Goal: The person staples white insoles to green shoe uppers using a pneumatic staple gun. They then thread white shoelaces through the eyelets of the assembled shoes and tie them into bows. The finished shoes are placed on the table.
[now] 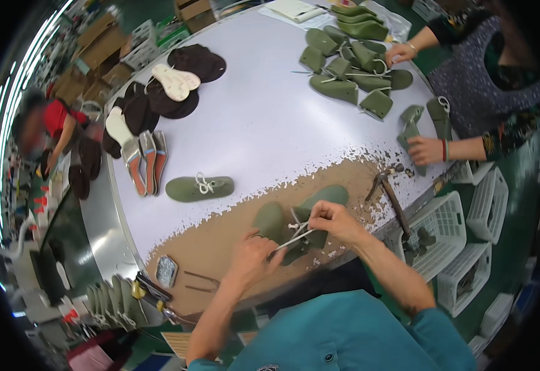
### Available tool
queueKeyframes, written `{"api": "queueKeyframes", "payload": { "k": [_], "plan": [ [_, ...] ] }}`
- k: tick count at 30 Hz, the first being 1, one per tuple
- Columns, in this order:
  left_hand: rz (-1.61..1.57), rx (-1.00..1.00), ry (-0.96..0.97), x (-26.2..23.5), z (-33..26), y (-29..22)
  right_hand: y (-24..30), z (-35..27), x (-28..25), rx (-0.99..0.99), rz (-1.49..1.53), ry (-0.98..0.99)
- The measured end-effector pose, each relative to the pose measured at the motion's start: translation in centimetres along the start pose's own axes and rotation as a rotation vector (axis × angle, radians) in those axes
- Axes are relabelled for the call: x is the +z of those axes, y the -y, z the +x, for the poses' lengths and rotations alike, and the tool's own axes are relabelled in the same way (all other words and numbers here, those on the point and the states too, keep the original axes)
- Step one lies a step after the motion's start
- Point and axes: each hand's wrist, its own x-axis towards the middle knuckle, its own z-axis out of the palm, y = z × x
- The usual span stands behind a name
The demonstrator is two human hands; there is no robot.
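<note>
Between my two hands a white cord point(293, 240) is pulled straight. My left hand point(255, 255) is closed on its lower end. The fingertips of my right hand point(337, 221) pinch the other end. Just beyond and beneath the cord lie two green shoe lasts, the left last point(269, 218) and the right last point(330, 195), side by side on the worn brown strip of the table. More white cord loops around between them; my hands partly cover the lasts. Farther left, another green shoe last point(186, 189) with a knotted white cord lies on its own.
A hammer point(395, 201) lies on the right; a metal fork-shaped tool point(202, 281) and a foil-like block point(166, 271) are at lower left. A co-worker's hands touch green lasts beside a pile of lasts point(347, 71). White crates point(440, 232) stand below the table's right edge.
</note>
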Motion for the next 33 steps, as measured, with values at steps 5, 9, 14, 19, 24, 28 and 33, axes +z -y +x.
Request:
{"api": "queueKeyframes", "payload": {
  "k": [5, 9, 14, 19, 24, 28, 33],
  "plan": [
    [-0.068, -0.093, -0.137, 6.2, -2.1, -0.5, -0.9, 0.7, 2.4, 0.002, 0.791, -0.360],
    [-0.075, -0.201, -0.287, 7.9, -2.8, -0.4, -0.6, -0.9, 2.1, 0.053, 0.939, -0.365],
    [0.188, -0.131, -0.550, 1.1, 1.9, 1.2, 0.7, -6.8, 3.4, 0.033, 0.916, -0.459],
    [0.146, 0.017, -0.474, 2.5, 3.0, 1.7, -0.3, -6.3, 4.1, 0.450, 0.364, -0.089],
    [0.026, -0.089, -0.272, 5.3, -3.5, 0.3, 0.1, -1.9, 4.7, 0.305, 0.529, -0.164],
    [-0.034, -0.277, -0.265, 6.9, -7.2, -2.1, 1.4, -0.7, 3.8, 0.206, 0.833, -0.319],
    [-0.161, -0.448, -0.433, 8.6, -5.5, -0.5, 4.0, -5.8, 4.5, 0.237, 0.883, -0.295]
  ]
}}
